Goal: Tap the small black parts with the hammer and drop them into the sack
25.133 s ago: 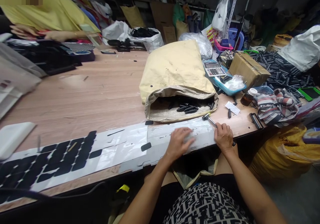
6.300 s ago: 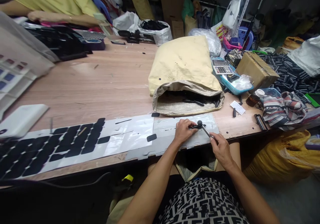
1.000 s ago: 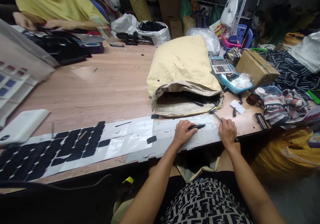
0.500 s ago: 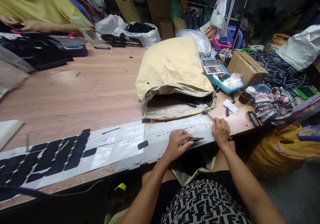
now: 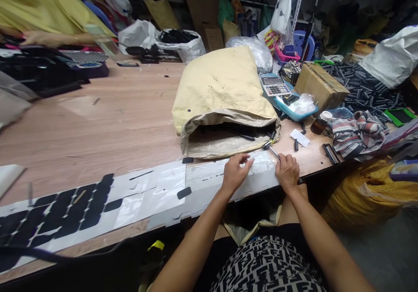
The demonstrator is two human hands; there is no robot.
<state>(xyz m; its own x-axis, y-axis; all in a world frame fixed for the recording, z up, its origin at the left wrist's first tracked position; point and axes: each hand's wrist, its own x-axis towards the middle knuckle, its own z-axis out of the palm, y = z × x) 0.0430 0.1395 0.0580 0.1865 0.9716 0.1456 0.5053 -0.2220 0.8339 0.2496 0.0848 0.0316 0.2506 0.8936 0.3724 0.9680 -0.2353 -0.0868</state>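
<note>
My right hand [image 5: 287,171] is wrapped round a small hammer [image 5: 273,151]. Its metal shaft points up and left, and its head lies close to the mouth of a large cream sack [image 5: 225,81]. Black pen-like parts [image 5: 247,138] show inside the sack's dark opening. My left hand [image 5: 235,172] hovers above the grey-white strip [image 5: 209,189] along the table edge, just in front of the sack. Its fingers are apart and loosely bent, with nothing visible in them.
Black stickers [image 5: 67,207] lie on a white sheet at the left. Right of the sack are a blue basket [image 5: 305,114], a calculator [image 5: 274,86], a cardboard box [image 5: 321,87], a brown bottle [image 5: 320,124] and a striped cloth [image 5: 354,135]. A co-worker in yellow [image 5: 48,9] sits far left.
The black pen-like part has left my left hand and I cannot tell where it lies. That hand has moved up towards the sack with its fingers parted. My right hand has stayed on the hammer.
</note>
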